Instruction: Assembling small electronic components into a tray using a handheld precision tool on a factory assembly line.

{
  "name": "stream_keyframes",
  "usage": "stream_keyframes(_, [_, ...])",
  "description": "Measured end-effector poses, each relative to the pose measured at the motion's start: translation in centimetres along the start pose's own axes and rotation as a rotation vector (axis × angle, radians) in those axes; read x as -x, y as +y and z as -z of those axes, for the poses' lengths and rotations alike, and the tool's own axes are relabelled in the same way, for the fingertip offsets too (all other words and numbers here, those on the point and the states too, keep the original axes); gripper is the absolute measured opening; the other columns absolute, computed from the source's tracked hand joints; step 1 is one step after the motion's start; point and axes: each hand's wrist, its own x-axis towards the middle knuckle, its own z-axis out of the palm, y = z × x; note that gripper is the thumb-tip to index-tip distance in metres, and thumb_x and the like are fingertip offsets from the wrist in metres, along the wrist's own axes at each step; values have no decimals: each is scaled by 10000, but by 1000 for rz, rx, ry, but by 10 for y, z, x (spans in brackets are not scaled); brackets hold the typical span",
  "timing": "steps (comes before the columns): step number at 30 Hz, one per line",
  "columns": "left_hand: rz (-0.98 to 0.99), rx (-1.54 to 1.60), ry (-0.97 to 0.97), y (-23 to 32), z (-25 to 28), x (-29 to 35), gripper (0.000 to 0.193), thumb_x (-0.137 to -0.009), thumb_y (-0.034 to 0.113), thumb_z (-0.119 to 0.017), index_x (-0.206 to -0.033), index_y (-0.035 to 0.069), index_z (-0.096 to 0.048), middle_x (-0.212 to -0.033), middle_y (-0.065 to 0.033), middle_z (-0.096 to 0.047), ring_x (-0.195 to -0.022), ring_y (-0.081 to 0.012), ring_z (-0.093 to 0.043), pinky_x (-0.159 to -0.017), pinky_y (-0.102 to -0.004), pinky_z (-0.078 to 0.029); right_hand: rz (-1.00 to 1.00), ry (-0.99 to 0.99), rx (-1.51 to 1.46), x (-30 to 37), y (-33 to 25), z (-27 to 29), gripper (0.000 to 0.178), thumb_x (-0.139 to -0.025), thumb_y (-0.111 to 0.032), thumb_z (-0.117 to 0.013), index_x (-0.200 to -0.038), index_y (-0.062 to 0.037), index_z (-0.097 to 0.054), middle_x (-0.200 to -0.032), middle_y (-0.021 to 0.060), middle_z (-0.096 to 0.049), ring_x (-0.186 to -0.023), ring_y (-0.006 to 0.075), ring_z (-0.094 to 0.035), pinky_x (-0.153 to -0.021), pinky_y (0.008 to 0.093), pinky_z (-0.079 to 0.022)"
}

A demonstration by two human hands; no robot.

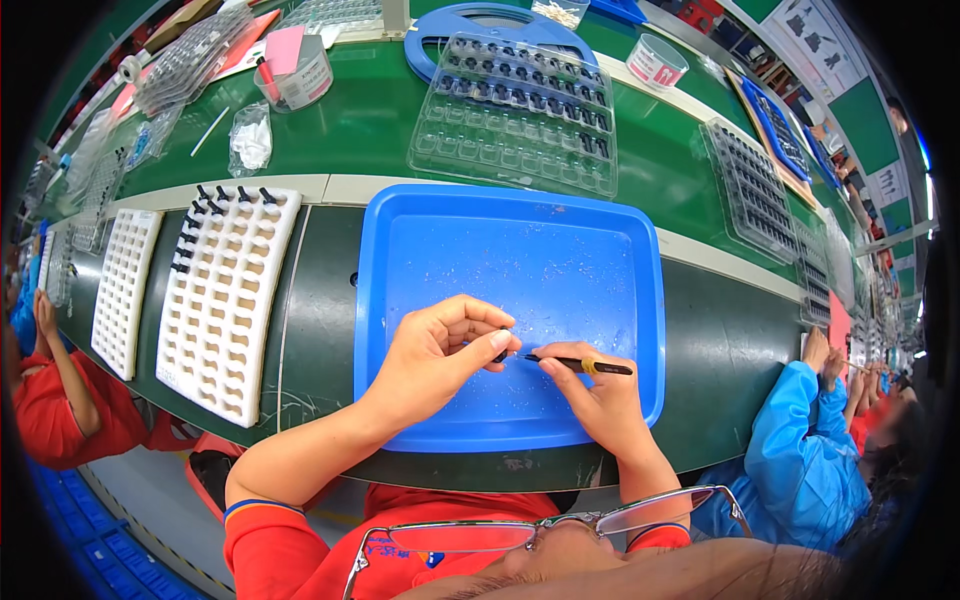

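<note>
Sporting a red short-sleeved shirt (285,548), edged blue and yellow at the left cuff (262,504), flashing blue chest print (386,549), and wearing thin metal-rimmed glasses (500,536)!

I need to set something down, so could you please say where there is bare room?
Right of the blue tray, dark table is bare up to the blue sleeve; a narrower strip runs between that tray and the white tray. Crowded: upper left, with stacked trays, tub and bag; mid-tray, with the left hand and right hand.

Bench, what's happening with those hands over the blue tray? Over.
Left hand pinching small black part. Right hand holding black pen-like tool, tip close to part. Blue tray underneath; nothing seen between tip and part.
</note>
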Motion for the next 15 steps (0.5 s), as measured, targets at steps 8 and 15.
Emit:
stream_keyframes(8, [-7,-12,-4,-1,1,-1,167,-925,71,-623,-1071,-9,-604,-973,-131,-689,-911,-170,-666,-771,-307,-569,56,4,109,-3,-8,-2,104,-865,-108,-688,-946,-43,-698,-866,103,-711,-731,238,-700,-641,298,-527])
stream_keyframes(15, [-269,-285,8,-2,-6,7,262,-875,-41,-644,-1132,-19,-603,-1028,-134,-690,-1011,-206,-671,-846,-308,-564,203,157,-282,5,-2,9,104,-898,-63,-645,-967,7,-678,-928,147,-721,-830,233,-709,-701,324,-558])
